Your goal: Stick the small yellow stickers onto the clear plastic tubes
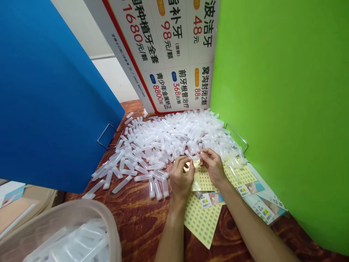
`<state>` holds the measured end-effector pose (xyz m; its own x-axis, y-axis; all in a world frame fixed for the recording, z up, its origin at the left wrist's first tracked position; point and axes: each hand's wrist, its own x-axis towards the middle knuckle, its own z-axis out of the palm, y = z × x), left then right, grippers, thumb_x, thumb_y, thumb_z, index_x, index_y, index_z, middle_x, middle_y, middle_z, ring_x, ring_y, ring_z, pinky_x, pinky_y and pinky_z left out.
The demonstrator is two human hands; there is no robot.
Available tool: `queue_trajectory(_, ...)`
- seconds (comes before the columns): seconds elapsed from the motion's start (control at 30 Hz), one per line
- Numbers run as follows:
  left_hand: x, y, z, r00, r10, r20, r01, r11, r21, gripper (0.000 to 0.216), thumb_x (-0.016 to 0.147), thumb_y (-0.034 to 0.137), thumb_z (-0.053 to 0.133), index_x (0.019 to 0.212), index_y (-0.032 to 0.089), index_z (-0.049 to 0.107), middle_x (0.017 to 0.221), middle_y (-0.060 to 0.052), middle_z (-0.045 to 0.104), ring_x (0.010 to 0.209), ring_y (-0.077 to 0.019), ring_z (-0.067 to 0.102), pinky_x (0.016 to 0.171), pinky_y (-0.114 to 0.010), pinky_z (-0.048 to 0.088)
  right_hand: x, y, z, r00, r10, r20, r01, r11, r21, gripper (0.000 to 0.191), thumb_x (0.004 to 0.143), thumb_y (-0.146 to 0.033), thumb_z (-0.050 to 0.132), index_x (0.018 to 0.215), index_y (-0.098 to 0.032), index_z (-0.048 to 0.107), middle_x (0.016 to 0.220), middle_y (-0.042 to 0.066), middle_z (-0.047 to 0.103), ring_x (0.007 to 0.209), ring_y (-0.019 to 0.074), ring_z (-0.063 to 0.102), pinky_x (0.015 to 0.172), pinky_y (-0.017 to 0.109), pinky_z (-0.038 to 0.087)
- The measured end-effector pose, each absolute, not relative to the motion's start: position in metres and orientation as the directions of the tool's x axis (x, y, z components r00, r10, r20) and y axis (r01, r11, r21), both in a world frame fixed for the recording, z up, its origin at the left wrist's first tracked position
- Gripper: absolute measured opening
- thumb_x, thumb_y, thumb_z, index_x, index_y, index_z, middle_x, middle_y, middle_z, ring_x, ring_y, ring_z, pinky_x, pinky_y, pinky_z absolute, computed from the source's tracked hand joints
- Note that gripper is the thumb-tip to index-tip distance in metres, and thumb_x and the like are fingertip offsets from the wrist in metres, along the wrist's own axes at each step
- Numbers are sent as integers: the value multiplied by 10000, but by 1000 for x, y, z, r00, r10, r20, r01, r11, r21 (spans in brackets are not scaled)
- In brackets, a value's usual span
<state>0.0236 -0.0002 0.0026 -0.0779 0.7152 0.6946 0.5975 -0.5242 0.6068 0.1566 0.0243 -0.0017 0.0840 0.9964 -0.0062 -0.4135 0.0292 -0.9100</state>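
Our left hand (182, 177): thumb and forefinger curled toward each other; whether they grip anything, we cannot tell. Our right hand (213, 166): fingertips pinching small translucent white plastic tube (195, 157) between both hands. Below hands, pale-yellow rectangular sticker sheets (202, 231) with rows of small marks. Beyond, large heap of similar tubes (174, 134) on dark red-brown wood-grain tabletop (144, 233).

Your right hand (214, 168) is partly hiding a yellow sheet (203, 178), while the view's lower edge is cropping the tub (113, 222).
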Motion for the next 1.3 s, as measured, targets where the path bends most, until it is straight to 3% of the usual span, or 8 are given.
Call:
queue_trajectory(0.33, 23, -3, 7, -68, 726, 684, 578, -530, 620, 54, 917, 172, 630, 957, 179, 665, 933, -64, 685, 862, -180, 675, 655, -280, 551, 157, 23, 1, 73, 997, -13, -415, 18, -910, 208, 792, -396, 775, 854, -206, 718, 660, -24, 617, 552, 115, 529, 523, 232, 455)
queue_trajectory(0.57, 22, -2, 5, -74, 729, 681, 571, -529, 628, 199, 898, 250, 706, 1089, 197, 712, 1016, -80, 701, 895, -193, 681, 674, -301, 575, 157, 22, 5, 83, 996, -21, -422, 16, -906, 264, 739, -428, 818, 838, -201, 728, 648, -25, 606, 553, 121, 529, 526, 246, 464)
queue_trajectory(0.8, 18, -1, 1, -192, 752, 631, 501, -477, 722, 115, 910, 236, 696, 993, 201, 766, 959, -55, 721, 843, -166, 669, 652, -283, 542, 156, 22, 1, 9, 998, 55, -364, 54, -930, 276, 744, -412, 836, 822, -185, 700, 609, -26, 628, 556, 133, 585, 592, 274, 508)
queue_trajectory(0.97, 18, -2, 1, -291, 810, 509, 372, -394, 841, 76, 867, 253, 742, 894, 199, 788, 885, -42, 720, 857, -179, 683, 761, -317, 548, 154, 19, -3, -11, 990, 144, -238, 137, -961, 269, 822, -439, 770, 870, -196, 663, 678, -3, 665, 646, 170, 655, 660, 311, 539)
queue_trajectory(1.07, 19, -2, 1, -317, 837, 447, 317, -350, 881, 89, 852, 276, 752, 843, 195, 788, 827, -36, 711, 799, -177, 677, 707, -301, 534, 152, 16, -2, 26, 981, 193, -151, 195, -969, 248, 857, -432, 735, 885, -204, 642, 750, 4, 656, 674, 171, 659, 670, 314, 548)
queue_trajectory(1.3, 23, -3, 3, -296, 837, 460, 425, -316, 848, 79, 873, 219, 707, 821, 189, 759, 801, -29, 709, 708, -151, 627, 638, -272, 488, 147, 12, 1, 241, 883, 403, 183, 366, -912, 169, 872, -358, 704, 961, -214, 710, 1052, 79, 634, 1016, 246, 641, 844, 385, 573)
